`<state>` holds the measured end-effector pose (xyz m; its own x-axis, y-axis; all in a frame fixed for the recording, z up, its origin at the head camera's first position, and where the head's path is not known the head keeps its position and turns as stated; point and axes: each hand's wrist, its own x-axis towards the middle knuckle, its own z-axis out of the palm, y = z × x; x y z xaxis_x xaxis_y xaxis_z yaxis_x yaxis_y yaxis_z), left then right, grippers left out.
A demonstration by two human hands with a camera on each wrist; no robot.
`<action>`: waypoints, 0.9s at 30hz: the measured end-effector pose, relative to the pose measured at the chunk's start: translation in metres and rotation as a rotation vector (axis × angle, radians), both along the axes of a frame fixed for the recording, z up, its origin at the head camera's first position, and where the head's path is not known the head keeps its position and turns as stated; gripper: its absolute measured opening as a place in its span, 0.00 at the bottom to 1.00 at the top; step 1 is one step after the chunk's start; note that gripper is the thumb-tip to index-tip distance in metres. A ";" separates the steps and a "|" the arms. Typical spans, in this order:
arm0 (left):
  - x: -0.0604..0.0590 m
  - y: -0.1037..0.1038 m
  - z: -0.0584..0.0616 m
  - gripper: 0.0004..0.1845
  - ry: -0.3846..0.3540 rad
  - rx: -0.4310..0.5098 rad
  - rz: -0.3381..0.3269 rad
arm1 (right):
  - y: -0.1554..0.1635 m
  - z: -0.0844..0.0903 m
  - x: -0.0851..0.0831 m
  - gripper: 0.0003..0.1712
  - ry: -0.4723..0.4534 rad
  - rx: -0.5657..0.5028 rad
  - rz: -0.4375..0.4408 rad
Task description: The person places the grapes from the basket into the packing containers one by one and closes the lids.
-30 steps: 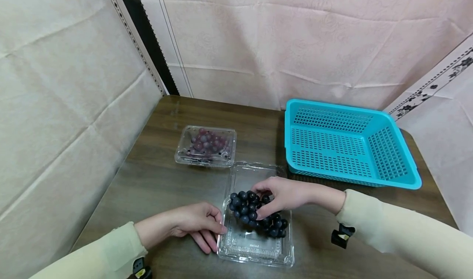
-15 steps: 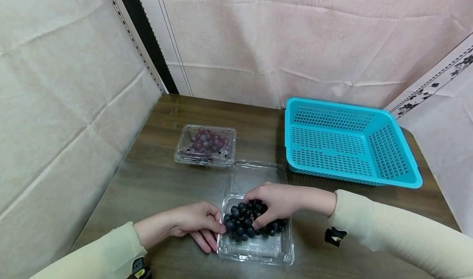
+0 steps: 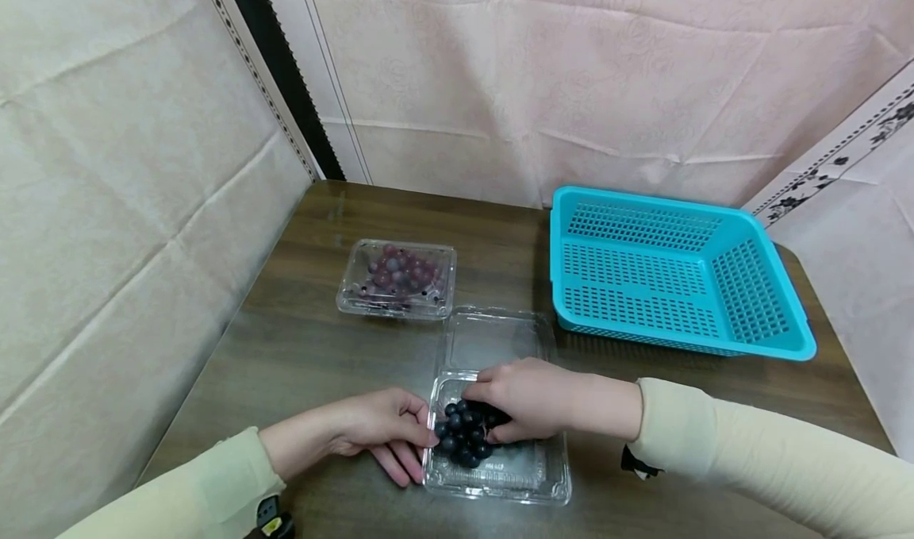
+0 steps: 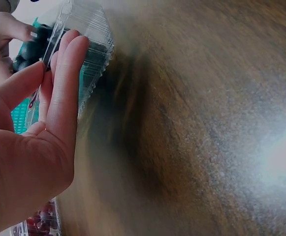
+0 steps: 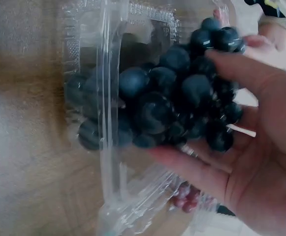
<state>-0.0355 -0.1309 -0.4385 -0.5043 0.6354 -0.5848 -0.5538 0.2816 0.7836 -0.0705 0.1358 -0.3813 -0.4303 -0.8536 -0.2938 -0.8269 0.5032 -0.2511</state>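
Observation:
A bunch of black grapes (image 3: 460, 437) lies low inside the base of a clear plastic clamshell box (image 3: 510, 487). My right hand (image 3: 531, 396) grips the bunch from above in the head view and hides its right part. In the right wrist view, thumb and fingers curl round the dark grapes (image 5: 155, 113), partly behind the clear wall. My left hand (image 3: 378, 432) pinches the box's left rim between thumb and fingers, as the left wrist view also shows. The box's lid (image 3: 496, 336) lies folded back on the table, away from the body.
A closed clear box (image 3: 396, 279) with reddish grapes stands behind, to the left. A turquoise plastic basket (image 3: 635, 273) with perforated walls sits at the back right. The wooden table (image 3: 343, 356) is bordered by pale cloth (image 3: 607, 86) behind and at the sides.
My right hand has lowered the black grapes into the box base, moving slightly toward me. The left hand has stayed at the rim.

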 end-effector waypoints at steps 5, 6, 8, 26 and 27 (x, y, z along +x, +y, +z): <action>0.000 0.001 0.001 0.08 0.011 -0.003 0.000 | -0.002 0.002 0.007 0.30 0.166 0.015 0.072; 0.000 0.001 0.002 0.08 0.012 -0.004 0.001 | -0.002 0.002 0.008 0.30 0.182 0.014 0.072; 0.000 0.001 0.002 0.08 0.013 -0.006 0.003 | -0.002 0.003 0.010 0.29 0.216 0.008 0.073; -0.002 0.001 0.003 0.08 0.024 0.004 -0.009 | 0.006 0.003 0.026 0.29 0.214 -0.041 0.198; -0.002 0.001 0.003 0.08 0.025 0.004 -0.010 | 0.006 0.003 0.026 0.29 0.204 -0.033 0.190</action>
<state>-0.0370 -0.1302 -0.4352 -0.5125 0.6427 -0.5695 -0.5311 0.2840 0.7983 -0.0443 0.1416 -0.3778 -0.3089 -0.9323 -0.1882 -0.9408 0.3286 -0.0838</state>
